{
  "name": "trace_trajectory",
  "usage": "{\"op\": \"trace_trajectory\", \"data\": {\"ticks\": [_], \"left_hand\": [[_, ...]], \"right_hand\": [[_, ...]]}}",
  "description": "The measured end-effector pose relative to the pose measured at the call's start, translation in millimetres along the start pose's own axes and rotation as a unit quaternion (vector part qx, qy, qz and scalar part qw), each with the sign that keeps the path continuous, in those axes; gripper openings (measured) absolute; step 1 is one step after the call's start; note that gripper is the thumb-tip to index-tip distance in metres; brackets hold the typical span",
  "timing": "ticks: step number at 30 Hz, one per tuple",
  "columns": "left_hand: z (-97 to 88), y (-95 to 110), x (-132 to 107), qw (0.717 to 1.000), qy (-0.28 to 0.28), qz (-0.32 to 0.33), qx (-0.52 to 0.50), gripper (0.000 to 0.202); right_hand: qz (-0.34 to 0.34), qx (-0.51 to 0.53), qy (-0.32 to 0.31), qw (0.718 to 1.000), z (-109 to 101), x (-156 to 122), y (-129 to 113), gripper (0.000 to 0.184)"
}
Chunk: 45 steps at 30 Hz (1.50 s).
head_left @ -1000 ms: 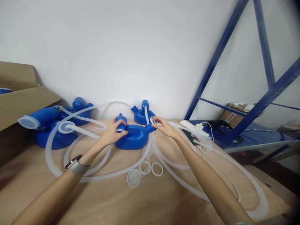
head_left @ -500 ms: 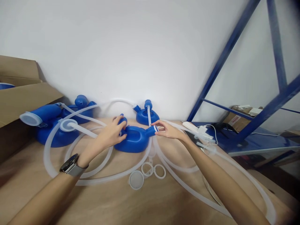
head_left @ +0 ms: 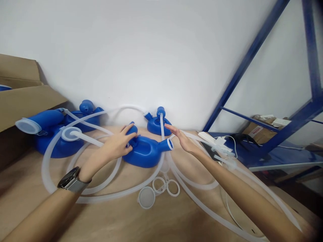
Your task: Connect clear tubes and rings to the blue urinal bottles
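A blue plastic vessel (head_left: 147, 154) with a side spout lies on the wooden tabletop (head_left: 121, 215). My left hand (head_left: 118, 143) rests on its left end, fingers curled loosely over the blue knob there. A white ring (head_left: 171, 144) sits on the spout's mouth. My right hand (head_left: 182, 138) hovers just right of the spout, fingers stretched out flat, holding nothing. A silver watch (head_left: 71, 180) is on my left wrist. A second blue vessel (head_left: 157, 123) with a tube stands behind, near the wall.
Long translucent tubes (head_left: 106, 195) loop over the table. A white cap with two rings (head_left: 157, 190) lies in front. More blue vessels (head_left: 54, 136) and a cardboard box (head_left: 22, 101) are at left. A blue metal rack (head_left: 254, 47), cables and a white adapter (head_left: 217, 141) stand right.
My right hand has let go of the spout's white ring and opened, lifting slightly away. The left hand stays on the vessel. The view shifted a little.
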<state>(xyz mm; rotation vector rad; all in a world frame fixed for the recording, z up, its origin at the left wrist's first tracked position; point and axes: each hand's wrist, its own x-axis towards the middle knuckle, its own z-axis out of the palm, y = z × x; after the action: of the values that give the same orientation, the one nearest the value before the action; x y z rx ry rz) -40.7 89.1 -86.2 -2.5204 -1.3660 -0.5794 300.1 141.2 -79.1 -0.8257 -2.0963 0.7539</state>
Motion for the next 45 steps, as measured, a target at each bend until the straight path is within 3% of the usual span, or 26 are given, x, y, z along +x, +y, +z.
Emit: {"op": "trace_trajectory", "data": {"ticks": [4, 7, 15, 19, 22, 25, 27, 32, 36, 42, 45], "left_hand": [[1.7, -1.5, -0.4, 1.000, 0.007, -0.001, -0.030, 0.045], [2.8, -2.3, -0.1, 0.999, 0.007, -0.004, -0.037, 0.046], [3.8, -4.0, 0.7, 1.000, 0.010, 0.008, -0.009, 0.047], [4.4, -5.8, 0.1, 1.000, 0.011, 0.016, -0.003, 0.044], [3.1, -6.5, -0.2, 1.000, 0.008, 0.018, -0.010, 0.042], [1.7, -6.8, -0.3, 1.000, 0.005, 0.022, -0.013, 0.040], [2.0, -6.7, -0.4, 0.999, 0.005, 0.025, -0.018, 0.038], [5.3, -3.7, -0.3, 0.998, 0.030, 0.041, -0.025, 0.028], [4.4, -2.3, 2.1, 0.997, 0.049, 0.048, -0.047, 0.021], [3.0, -8.3, 7.4, 0.993, 0.056, 0.026, -0.098, 0.019], [3.9, -10.2, 8.3, 0.993, 0.053, 0.022, -0.100, 0.020]], "right_hand": [[0.088, 0.024, 0.089, 0.992, 18.0, 18.2, 15.2, 0.071], [0.130, 0.010, 0.087, 0.988, 33.6, 32.0, 21.3, 0.068], [0.126, 0.019, 0.072, 0.989, 55.9, 40.1, 18.6, 0.062], [0.069, 0.021, 0.021, 0.997, 50.8, 33.7, 4.7, 0.053], [-0.027, -0.026, -0.053, 0.998, 43.3, 30.0, -8.3, 0.047], [-0.136, -0.099, -0.159, 0.973, 35.3, 27.4, -17.5, 0.038], [-0.173, -0.132, -0.202, 0.955, 31.1, 26.7, -19.3, 0.034], [-0.225, -0.149, -0.227, 0.936, 28.3, 29.6, -11.7, 0.040], [-0.253, -0.128, -0.195, 0.939, 31.5, 32.1, -7.3, 0.049], [-0.179, -0.064, -0.136, 0.972, 37.4, 29.6, -12.6, 0.047], [-0.061, 0.006, -0.063, 0.996, 45.6, 29.6, -7.9, 0.045]]}}
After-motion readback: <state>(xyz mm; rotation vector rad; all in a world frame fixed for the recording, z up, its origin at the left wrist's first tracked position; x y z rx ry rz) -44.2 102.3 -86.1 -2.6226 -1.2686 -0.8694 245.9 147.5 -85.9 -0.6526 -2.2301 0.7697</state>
